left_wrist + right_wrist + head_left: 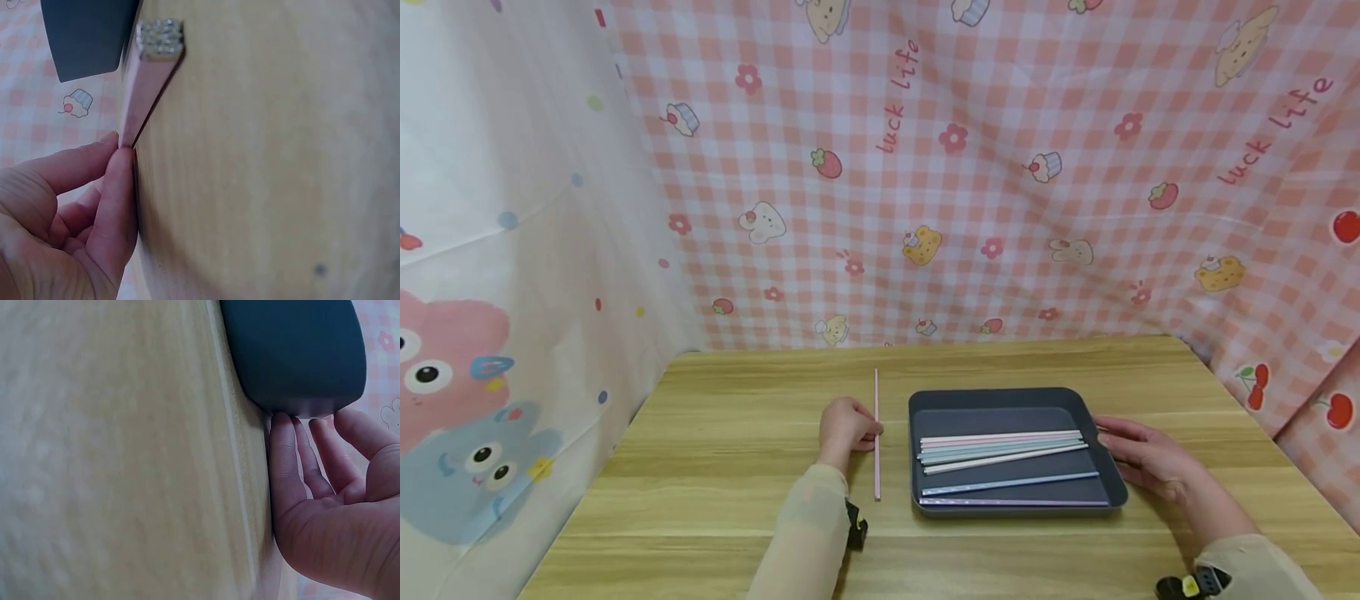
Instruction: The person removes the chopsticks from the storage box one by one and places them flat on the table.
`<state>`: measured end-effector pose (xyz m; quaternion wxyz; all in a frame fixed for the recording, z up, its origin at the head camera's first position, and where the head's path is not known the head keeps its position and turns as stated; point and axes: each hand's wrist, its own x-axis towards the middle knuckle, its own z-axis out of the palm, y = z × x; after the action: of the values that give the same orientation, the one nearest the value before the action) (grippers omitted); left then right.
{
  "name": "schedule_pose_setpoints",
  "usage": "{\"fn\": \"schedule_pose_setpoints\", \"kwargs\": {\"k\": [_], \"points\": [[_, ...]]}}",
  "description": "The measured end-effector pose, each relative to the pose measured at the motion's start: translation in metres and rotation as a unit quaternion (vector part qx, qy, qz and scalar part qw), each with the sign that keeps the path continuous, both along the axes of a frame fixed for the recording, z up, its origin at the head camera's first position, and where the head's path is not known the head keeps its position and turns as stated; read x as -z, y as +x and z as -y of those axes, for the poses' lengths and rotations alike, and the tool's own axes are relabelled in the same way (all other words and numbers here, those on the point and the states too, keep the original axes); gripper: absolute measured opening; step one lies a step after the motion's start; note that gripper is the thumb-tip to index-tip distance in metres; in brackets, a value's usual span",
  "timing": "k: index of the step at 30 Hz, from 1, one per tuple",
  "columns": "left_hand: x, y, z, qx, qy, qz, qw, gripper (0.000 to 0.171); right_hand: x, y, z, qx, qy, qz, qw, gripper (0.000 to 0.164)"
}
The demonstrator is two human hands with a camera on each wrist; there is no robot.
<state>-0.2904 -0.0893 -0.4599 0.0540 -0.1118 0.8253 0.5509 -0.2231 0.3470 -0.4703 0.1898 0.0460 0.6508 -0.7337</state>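
My left hand (850,429) pinches a slim pink chopstick (877,475) between thumb and fingers, near its middle. The chopstick lies lengthwise along the table, left of a dark grey tray (992,402). Its near end, square and glittery, faces the camera in the left wrist view. Inside the tray, several pastel chopsticks (1000,450) lie crosswise, pink, teal and white together, with a blue chopstick (1007,483) and a purple chopstick (1015,502) nearer the front. My right hand (1150,458) touches the tray's right wall with its fingertips, thumb by the rim.
The wood-grain table (715,467) reaches back to a pink checked cloth (880,208) hanging behind it. A white cloth with cartoon figures (475,417) hangs at the left. More printed cloth (1315,350) borders the right side.
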Motion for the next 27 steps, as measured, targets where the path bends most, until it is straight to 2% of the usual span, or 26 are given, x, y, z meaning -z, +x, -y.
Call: {"fn": "schedule_pose_setpoints", "kwargs": {"k": [13, 18, 23, 27], "points": [[-0.005, 0.002, 0.006, 0.007, 0.004, -0.007, 0.9999, 0.015, 0.000, 0.000, 0.000, -0.017, -0.027, -0.014, 0.999, 0.030], [-0.014, 0.003, 0.008, 0.003, 0.008, -0.003, 1.0000, 0.018, 0.000, 0.000, 0.000, -0.018, -0.025, -0.012, 0.999, 0.030], [-0.025, 0.004, 0.008, 0.002, 0.011, -0.017, 0.9998, 0.018, 0.000, 0.000, -0.001, -0.028, -0.033, -0.016, 0.999, 0.031], [-0.033, 0.005, 0.005, 0.005, 0.030, -0.029, 0.9991, 0.019, 0.000, 0.000, -0.001, -0.027, -0.031, -0.014, 0.999, 0.030]]}}
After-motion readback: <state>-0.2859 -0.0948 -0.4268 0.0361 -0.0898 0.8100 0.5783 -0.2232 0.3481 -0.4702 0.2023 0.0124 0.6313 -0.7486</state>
